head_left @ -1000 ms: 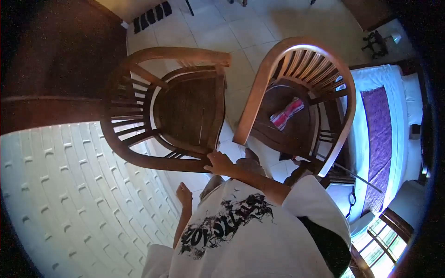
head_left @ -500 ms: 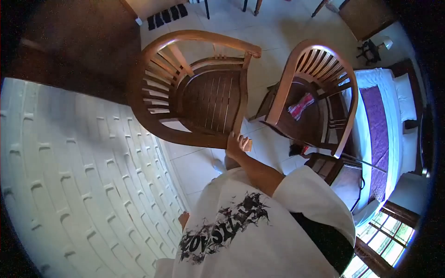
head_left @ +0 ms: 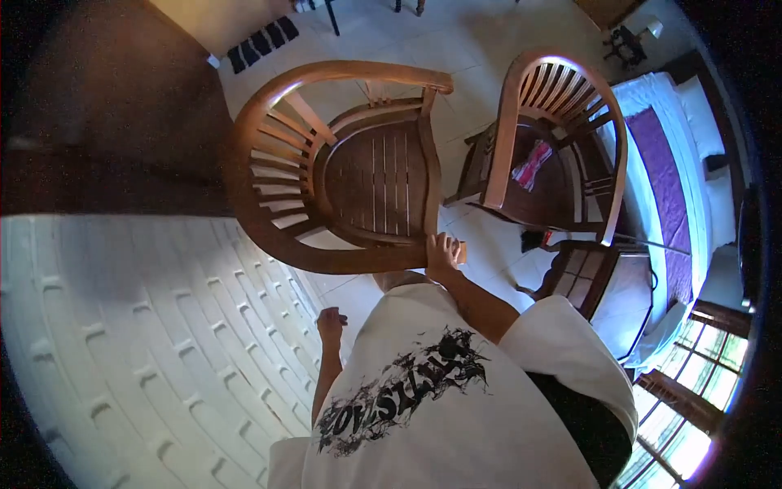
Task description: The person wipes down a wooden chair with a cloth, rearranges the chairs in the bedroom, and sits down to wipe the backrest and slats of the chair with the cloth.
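Note:
A brown wooden armchair point(head_left: 379, 179) with a slatted seat and curved back stands in front of me. My right hand point(head_left: 442, 253) is wrapped over the near armrest close to its front end, whose lighter tip sticks out past the fingers. Lower down, at my left side, my left hand point(head_left: 331, 323) hangs by the white wall, its fingers loosely bent and apart, holding nothing. To the right is a second wooden armchair point(head_left: 509, 163), with a red and pink patterned cloth point(head_left: 532, 165) lying on its seat. Neither hand touches that chair.
White brick-patterned wall point(head_left: 187, 342) runs along my left, meeting a dark brown surface point(head_left: 114, 130) beyond. A bed point(head_left: 680, 155) with a purple runner stands right, behind a small wooden table point(head_left: 611, 285). A black-and-white striped mat point(head_left: 263, 45) lies on the tiled floor at the far left.
My left hand has risen further into view beside the wall. My right hand keeps its hold on the armrest; the view has turned, and the hand and armrest end appear further right.

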The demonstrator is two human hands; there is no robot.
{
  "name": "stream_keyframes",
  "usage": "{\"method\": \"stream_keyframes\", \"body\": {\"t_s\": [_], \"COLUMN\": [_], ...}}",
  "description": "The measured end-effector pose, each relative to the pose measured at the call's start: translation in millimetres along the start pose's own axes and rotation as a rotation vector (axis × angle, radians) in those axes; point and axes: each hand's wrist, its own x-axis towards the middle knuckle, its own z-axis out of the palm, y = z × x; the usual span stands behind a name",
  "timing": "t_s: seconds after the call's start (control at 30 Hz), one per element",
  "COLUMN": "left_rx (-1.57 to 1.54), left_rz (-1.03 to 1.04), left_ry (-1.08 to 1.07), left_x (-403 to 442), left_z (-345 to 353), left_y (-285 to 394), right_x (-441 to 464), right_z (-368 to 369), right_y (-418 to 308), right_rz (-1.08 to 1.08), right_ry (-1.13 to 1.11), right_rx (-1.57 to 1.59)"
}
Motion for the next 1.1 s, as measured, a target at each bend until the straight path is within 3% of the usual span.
{"method": "stream_keyframes", "body": {"t_s": [0.03,0.23,0.37,0.43,0.47,0.53,0.6,0.7,0.8,0.9,0.93,1.03,1.1], "left_rx": [-0.002,0.069,0.052,0.020,0.039,-0.042,-0.194,-0.117,-0.045,0.600,0.810,0.953,1.056], "left_rz": [0.115,0.157,0.156,-0.088,-0.087,0.116,-0.071,0.047,0.153,0.479,0.603,0.690,0.765], "left_ry": [-0.002,0.009,-0.058,0.111,0.094,0.197,0.411,0.324,0.217,0.277,0.285,0.158,0.077], "left_x": [12.0,86.5,129.3,149.4,162.4,190.6,208.5,248.6,294.1,336.2,349.0,380.1,397.5], "left_z": [-3.0,-43.1,-85.4,-84.8,-86.0,-87.2,-65.8,-60.1,-39.8,-8.4,7.9,65.2,110.7], "left_y": [18.8,86.7,104.5,147.8,164.1,190.0,262.0,327.5,381.3,432.5,446.7,480.3,494.3], "right_x": [-0.1,0.1,-6.5,-12.0,-12.2,-6.3,-1.7,-8.3,-6.3,-5.4,-4.3,0.9,13.6], "right_z": [-0.3,-28.5,-49.5,-48.7,-49.4,-53.3,-53.3,-51.9,-53.1,-54.2,-56.2,-65.6,-62.7], "right_y": [-0.5,-9.3,-12.7,-24.2,-27.5,-27.3,-35.2,-49.9,-55.7,-69.5,-76.4,-107.0,-138.1], "right_rz": [0.016,0.045,0.056,0.119,0.156,0.210,0.235,0.305,0.356,0.407,0.481,0.704,1.031], "right_ry": [-0.018,0.060,-0.009,-0.031,-0.046,-0.070,-0.026,0.074,0.135,0.200,0.241,0.387,0.606], "right_rx": [-0.020,0.053,0.127,0.164,0.188,0.224,0.169,-0.010,0.041,0.085,0.247,0.729,0.839]}}
